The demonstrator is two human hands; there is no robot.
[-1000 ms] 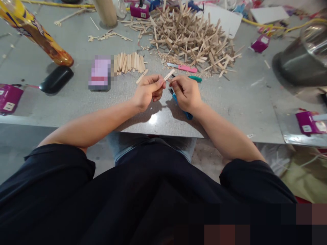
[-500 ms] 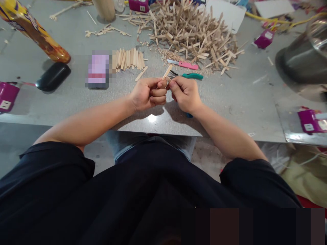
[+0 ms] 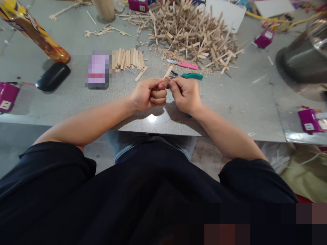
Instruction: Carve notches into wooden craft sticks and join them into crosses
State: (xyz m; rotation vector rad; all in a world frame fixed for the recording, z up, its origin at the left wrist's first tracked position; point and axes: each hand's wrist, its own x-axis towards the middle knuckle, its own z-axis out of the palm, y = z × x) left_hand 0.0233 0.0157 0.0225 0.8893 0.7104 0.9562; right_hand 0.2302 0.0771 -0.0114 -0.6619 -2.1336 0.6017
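Note:
My left hand is closed, with a wooden craft stick pinched between thumb and finger, its flat end pointing up and away. Close against it, my right hand makes a pinch at the stick's lower part; what its fingertips grip is hidden. Just beyond the right hand lies a tool with a green handle, probably pliers. A pink craft knife rests behind it, blade to the left. One loose craft stick lies beyond my left hand, near a row of craft sticks.
Behind the hands rises a big heap of wooden sticks. To the left are a phone, a black case and a tall bottle. A metal container stands at the right, near purple sockets.
The left fingers have curled in more and the stick has turned steeper. My right hand stays close, now touching or nearly touching the left. The view has shifted slightly.

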